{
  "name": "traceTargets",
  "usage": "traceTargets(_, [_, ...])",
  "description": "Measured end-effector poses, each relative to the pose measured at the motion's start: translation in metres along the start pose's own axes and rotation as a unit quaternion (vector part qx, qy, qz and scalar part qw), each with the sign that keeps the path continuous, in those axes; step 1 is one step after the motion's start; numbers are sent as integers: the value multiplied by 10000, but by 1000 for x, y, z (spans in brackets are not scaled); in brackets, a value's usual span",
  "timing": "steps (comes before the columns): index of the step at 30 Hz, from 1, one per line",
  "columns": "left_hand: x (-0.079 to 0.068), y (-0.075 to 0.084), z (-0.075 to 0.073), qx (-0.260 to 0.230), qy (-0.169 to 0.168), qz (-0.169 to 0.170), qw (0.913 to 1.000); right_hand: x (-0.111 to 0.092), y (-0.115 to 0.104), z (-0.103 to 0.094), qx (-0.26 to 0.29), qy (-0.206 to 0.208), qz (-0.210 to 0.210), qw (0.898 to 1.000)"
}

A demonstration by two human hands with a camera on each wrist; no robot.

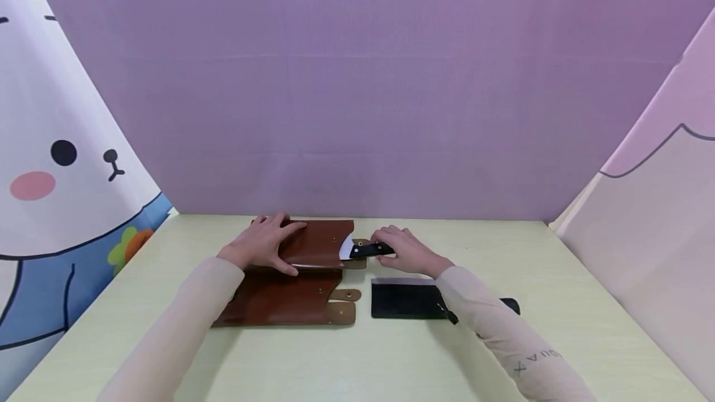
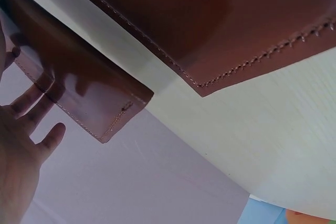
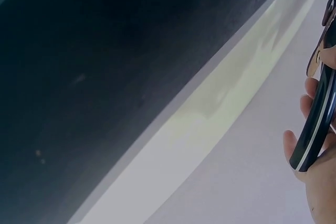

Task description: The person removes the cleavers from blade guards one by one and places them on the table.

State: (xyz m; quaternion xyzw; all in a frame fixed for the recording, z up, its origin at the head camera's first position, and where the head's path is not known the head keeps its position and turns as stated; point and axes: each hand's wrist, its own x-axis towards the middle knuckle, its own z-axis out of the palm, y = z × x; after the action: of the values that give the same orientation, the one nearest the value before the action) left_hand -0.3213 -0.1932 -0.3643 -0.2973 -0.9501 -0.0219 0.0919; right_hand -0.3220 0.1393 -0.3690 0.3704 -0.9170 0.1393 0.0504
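- White cartoon-animal cloth at your far left: black eye, pink cheek, blue clothing. Runs down beside the pale table.
- Your left sleeve, cream, comes in from the lower left.
- Lower brown cover: flat on the table, on your near side, two tan tabs at its right end.
- Your left hand: not clasping, fingers spread and resting on the upper brown cover. Left wrist view shows fingertips against that cover's stitched side, with a strip of table between the two covers.
- Upper brown cover lies toward the back, just in front of the purple cloth, mouth facing your right.
- Knife: blade partly in the upper brown cover, a bright bit of it showing at the mouth; black handle sticks out to the right.
- Your right hand: grasping the knife by its handle, fingers wrapped in the right wrist view.
- Black cleaver: flat on the table, nearer you than your right hand, lighter strip along its far edge. Your right sleeve, dark letters on it, hides part; a black end pokes out beyond.
- Pale and pink cloth at your far right.
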Motion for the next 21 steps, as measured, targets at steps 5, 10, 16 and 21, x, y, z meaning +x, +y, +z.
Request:
traceTargets(5, [-2, -1, -1, 0, -15, -32, 10000, -1, 1, -1, -28, 15, -54, 10000])
traceTargets(10, [-3, -1, 0, -26, -65, -105, 9999, -3, 2, -3, -52, 34, -94, 9999])
traceTargets(16, [-3, -2, 0, 17, -79, -139, 9999, -4, 4, -1, -55, 112, -116, 9999])
traceTargets(21, [-4, -2, 0, 28, -70, -128, 9999, -5, 7, 0, -67, 99, -90, 9999])
